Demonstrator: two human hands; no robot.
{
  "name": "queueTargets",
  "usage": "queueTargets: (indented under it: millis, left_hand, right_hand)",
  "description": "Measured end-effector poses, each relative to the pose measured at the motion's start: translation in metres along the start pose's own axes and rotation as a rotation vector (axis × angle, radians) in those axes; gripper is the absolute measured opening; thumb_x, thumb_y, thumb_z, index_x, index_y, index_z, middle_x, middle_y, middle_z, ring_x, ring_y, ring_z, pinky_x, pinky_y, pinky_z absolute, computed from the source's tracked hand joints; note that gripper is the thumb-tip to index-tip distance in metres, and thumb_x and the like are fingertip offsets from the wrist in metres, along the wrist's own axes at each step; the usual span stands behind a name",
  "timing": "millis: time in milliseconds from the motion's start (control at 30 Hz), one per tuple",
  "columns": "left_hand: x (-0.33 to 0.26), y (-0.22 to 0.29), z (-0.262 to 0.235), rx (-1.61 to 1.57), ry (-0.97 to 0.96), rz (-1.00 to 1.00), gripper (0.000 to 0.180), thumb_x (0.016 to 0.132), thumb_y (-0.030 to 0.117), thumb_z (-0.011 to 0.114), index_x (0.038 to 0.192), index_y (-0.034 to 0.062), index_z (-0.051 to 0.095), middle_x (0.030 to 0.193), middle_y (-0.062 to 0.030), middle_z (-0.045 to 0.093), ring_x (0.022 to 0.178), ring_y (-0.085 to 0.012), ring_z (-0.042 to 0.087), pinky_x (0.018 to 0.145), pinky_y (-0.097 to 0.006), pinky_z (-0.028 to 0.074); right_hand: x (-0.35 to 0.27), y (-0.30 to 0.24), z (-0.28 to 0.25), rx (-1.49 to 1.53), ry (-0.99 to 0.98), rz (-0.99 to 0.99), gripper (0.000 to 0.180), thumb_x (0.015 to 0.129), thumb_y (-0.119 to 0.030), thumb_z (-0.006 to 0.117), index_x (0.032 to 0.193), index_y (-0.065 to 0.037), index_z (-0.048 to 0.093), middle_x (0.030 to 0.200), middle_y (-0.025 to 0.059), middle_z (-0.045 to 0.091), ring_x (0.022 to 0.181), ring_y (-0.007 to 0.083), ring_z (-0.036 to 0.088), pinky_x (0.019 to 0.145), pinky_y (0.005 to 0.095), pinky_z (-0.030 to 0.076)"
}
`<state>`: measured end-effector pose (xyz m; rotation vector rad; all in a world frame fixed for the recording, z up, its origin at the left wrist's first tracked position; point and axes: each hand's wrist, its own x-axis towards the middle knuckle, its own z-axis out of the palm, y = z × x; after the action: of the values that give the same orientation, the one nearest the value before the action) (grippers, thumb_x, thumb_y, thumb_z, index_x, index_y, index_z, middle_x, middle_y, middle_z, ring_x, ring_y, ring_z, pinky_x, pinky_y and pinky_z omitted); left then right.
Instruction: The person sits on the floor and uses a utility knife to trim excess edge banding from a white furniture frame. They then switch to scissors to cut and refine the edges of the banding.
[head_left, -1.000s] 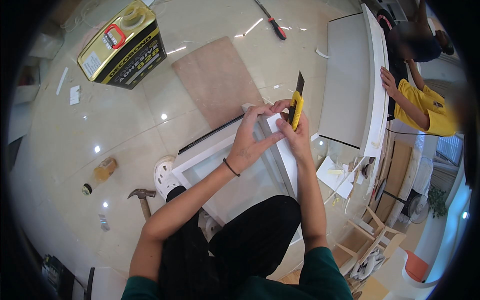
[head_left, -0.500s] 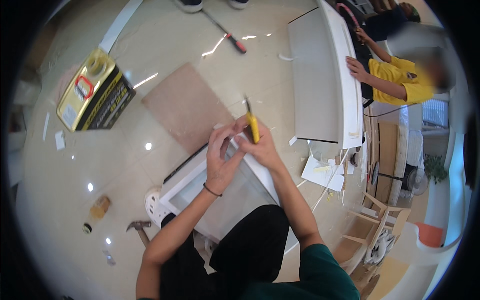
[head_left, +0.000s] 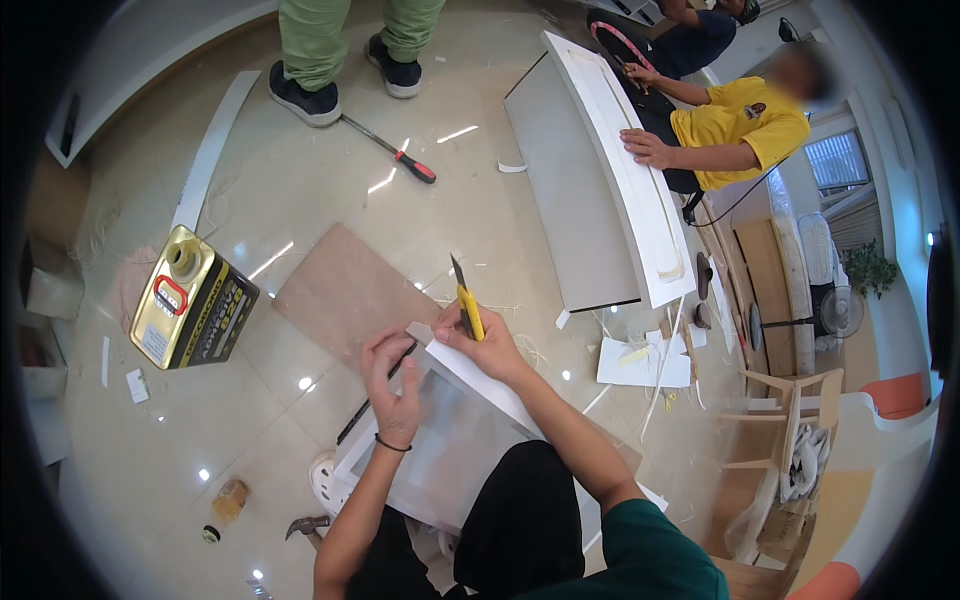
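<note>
My right hand (head_left: 490, 350) is closed round a yellow utility knife (head_left: 470, 312), its blade pointing up and away from me. The thumb and forefinger of that hand are at a short white flap (head_left: 420, 332) on the far corner of a white-framed panel (head_left: 385, 465) with a frosted middle. My left hand (head_left: 393, 390) curls over the panel's far left edge, its thumb and fingers on either side of a dark edge strip (head_left: 360, 422). The panel lies tilted against my knees. My left fingertips are partly hidden behind the edge.
A brown board (head_left: 345, 290) lies beyond the panel. At left stand a gold metal can (head_left: 190, 300) and a bottle (head_left: 228, 505); a hammer (head_left: 308, 525) is by my foot. A red-handled screwdriver (head_left: 410, 165) lies ahead. A co-worker in yellow (head_left: 735, 135) touches a white cabinet (head_left: 590, 190).
My left hand has drawn back from the right one, down the panel's left edge. The knife stays in my right hand. My view has shifted, bringing a standing person's green trousers into sight.
</note>
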<state>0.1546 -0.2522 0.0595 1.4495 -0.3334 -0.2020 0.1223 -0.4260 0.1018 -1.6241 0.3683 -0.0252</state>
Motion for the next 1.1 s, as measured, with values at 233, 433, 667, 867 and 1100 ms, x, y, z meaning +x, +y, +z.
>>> queueTargets:
  millis: [233, 433, 667, 867, 1100]
  left_hand:
    - [0.007, -0.003, -0.014, -0.069, 0.110, -0.112, 0.019, 0.097, 0.007, 0.052, 0.114, 0.0006, 0.059, 0.122, -0.0106, 0.051, 0.104, -0.0196, 0.057, 0.089, -0.031, 0.048]
    - [0.010, 0.003, -0.013, -0.150, 0.029, -0.175, 0.020, 0.101, 0.013, 0.050, 0.117, 0.0016, 0.057, 0.113, -0.0062, 0.055, 0.092, -0.0131, 0.057, 0.081, -0.027, 0.046]
    - [0.004, 0.002, -0.017, -0.175, 0.005, -0.296, 0.021, 0.102, 0.013, 0.050, 0.119, 0.0024, 0.057, 0.111, -0.0052, 0.055, 0.091, -0.0123, 0.057, 0.083, -0.027, 0.045]
    - [0.007, -0.002, -0.020, -0.235, -0.078, -0.406, 0.024, 0.105, 0.021, 0.052, 0.118, 0.0014, 0.056, 0.099, -0.0052, 0.060, 0.084, -0.0116, 0.060, 0.077, -0.027, 0.050]
    - [0.002, 0.020, 0.007, -0.562, -0.101, -0.516, 0.022, 0.100, 0.015, 0.064, 0.112, -0.0002, 0.056, 0.096, -0.0056, 0.062, 0.082, -0.0125, 0.063, 0.076, -0.027, 0.055]
  right_hand:
    - [0.007, -0.003, 0.003, -0.075, 0.036, 0.038, 0.016, 0.094, -0.019, 0.072, 0.091, -0.005, 0.066, 0.083, -0.0028, 0.061, 0.076, 0.0055, 0.051, 0.068, 0.0240, 0.041]
    - [0.007, -0.012, -0.011, 0.184, -0.125, 0.316, 0.025, 0.097, -0.032, 0.068, 0.101, -0.008, 0.071, 0.089, -0.0047, 0.063, 0.061, 0.0025, 0.040, 0.051, 0.0215, 0.031]
    - [0.030, 0.001, -0.030, 0.250, -0.423, 0.319, 0.029, 0.094, -0.036, 0.071, 0.099, -0.008, 0.074, 0.096, -0.0038, 0.067, 0.059, 0.0013, 0.040, 0.048, 0.0197, 0.028]
    - [0.052, -0.007, -0.024, -0.101, -0.471, 0.378, 0.030, 0.097, -0.036, 0.067, 0.103, -0.006, 0.068, 0.086, -0.0014, 0.063, 0.058, 0.0029, 0.043, 0.048, 0.0203, 0.032]
    - [0.009, -0.044, 0.001, -0.362, 0.273, 0.158, 0.037, 0.106, -0.033, 0.050, 0.125, -0.001, 0.052, 0.078, 0.0032, 0.059, 0.061, 0.0121, 0.058, 0.058, 0.0279, 0.049]
